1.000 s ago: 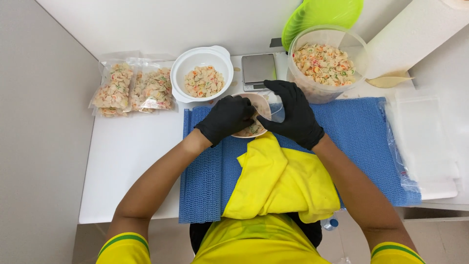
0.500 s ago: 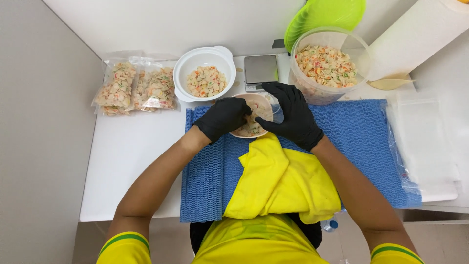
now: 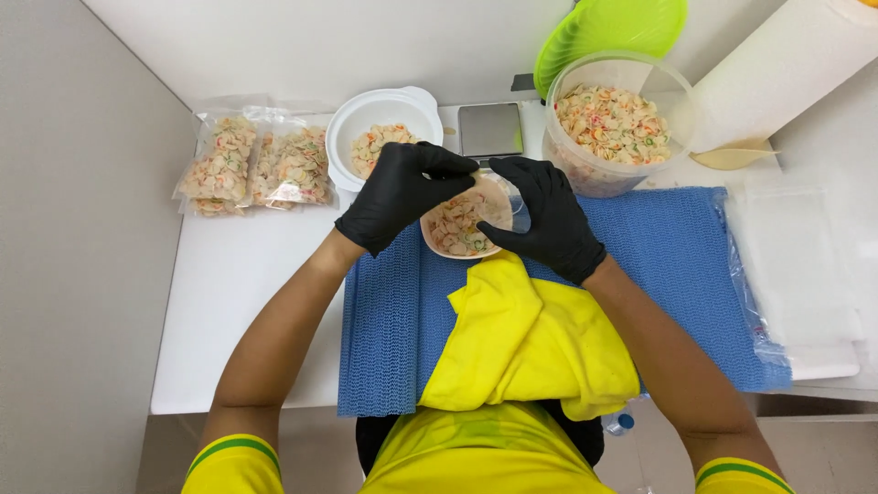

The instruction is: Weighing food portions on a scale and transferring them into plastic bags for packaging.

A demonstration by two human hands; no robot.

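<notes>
Both my hands wear black gloves. My left hand (image 3: 402, 192) and my right hand (image 3: 544, 215) together hold a clear plastic bag (image 3: 462, 224) partly filled with coloured shell pasta, just above the far edge of a blue mesh mat (image 3: 677, 265). The left fingers pinch the bag's top edge; the right hand cups its right side. A small digital scale (image 3: 491, 128) sits right behind the bag.
Two filled pasta bags (image 3: 251, 165) lie at far left. A white bowl (image 3: 352, 128) with pasta stands behind my left hand. A large clear tub of pasta (image 3: 613, 128) with a green lid (image 3: 608, 32) is at back right. A yellow cloth (image 3: 526, 338) lies near me; empty bags (image 3: 791, 265) are stacked at right.
My hands have lifted apart slightly over the bag, so more of the pasta in it shows. The left fingers have moved up to the bag's top edge.
</notes>
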